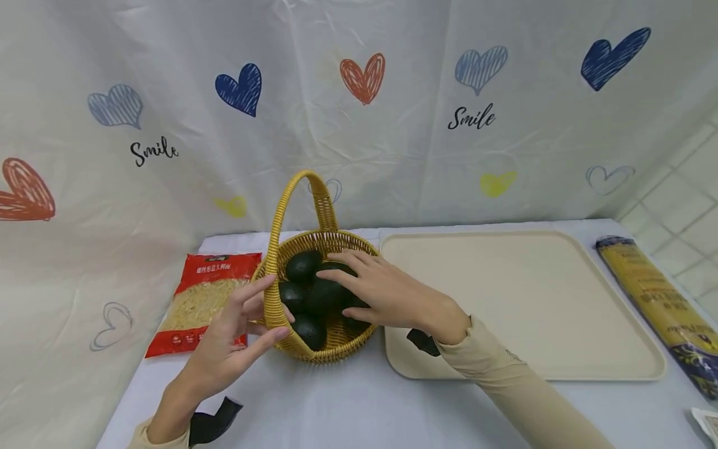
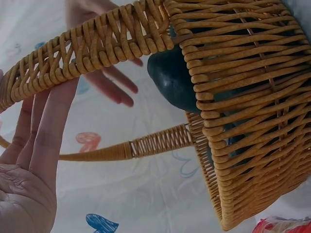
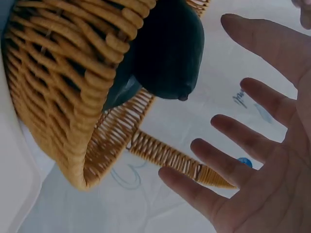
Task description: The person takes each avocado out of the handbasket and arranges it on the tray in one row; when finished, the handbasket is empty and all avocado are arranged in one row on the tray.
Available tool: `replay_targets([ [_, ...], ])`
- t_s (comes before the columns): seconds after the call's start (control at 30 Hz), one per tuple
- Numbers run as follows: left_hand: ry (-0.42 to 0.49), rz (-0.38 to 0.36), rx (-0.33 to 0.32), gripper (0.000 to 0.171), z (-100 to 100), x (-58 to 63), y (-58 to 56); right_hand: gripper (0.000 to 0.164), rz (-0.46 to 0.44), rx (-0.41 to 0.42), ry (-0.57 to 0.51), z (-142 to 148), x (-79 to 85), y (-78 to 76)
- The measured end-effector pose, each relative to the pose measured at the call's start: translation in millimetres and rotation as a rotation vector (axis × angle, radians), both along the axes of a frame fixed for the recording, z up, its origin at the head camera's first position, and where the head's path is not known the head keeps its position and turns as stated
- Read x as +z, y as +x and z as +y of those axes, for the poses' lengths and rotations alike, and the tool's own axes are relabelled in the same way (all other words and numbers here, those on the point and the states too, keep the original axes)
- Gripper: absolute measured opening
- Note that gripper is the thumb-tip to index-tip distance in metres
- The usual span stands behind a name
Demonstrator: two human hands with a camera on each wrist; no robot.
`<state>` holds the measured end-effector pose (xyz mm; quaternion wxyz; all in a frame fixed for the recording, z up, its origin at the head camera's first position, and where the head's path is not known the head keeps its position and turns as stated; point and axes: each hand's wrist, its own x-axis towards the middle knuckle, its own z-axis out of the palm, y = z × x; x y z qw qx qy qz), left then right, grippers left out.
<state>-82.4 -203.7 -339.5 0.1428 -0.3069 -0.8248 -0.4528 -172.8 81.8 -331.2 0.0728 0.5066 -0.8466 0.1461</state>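
Observation:
A yellow woven basket (image 1: 336,355) with a tall arched handle (image 1: 278,224) holds several dark green avocados (image 1: 325,296). My left hand (image 1: 227,337) is at the handle's near left side, its fingers fairly straight against the wicker in the left wrist view. Spread out over the basket is my right hand (image 1: 387,290), palm down, partly hiding the avocados. From the right wrist, its fingers (image 3: 240,133) look extended and apart from the large avocado (image 3: 170,48) that rises above the rim.
A beige tray (image 1: 505,299) lies right of the basket. Behind the left hand is a red pasta bag (image 1: 196,299). Along the right side lies a long yellow packet (image 1: 662,305), with a white item (image 1: 705,421) at the corner. A printed curtain (image 1: 415,162) hangs behind.

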Motion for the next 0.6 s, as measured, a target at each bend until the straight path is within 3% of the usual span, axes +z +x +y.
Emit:
replay_targets([
  [0.23, -0.008, 0.009, 0.016, 0.091, 1, -1.4, -0.4, 0.053, -0.066, 0.082, 0.055, -9, -3.4, -7.4],
  [0.6, -0.027, -0.017, 0.021, 0.087, 1, -0.3, 0.3, 0.05, -0.117, 0.115, 0.046, -16, -13.0, -13.2],
])
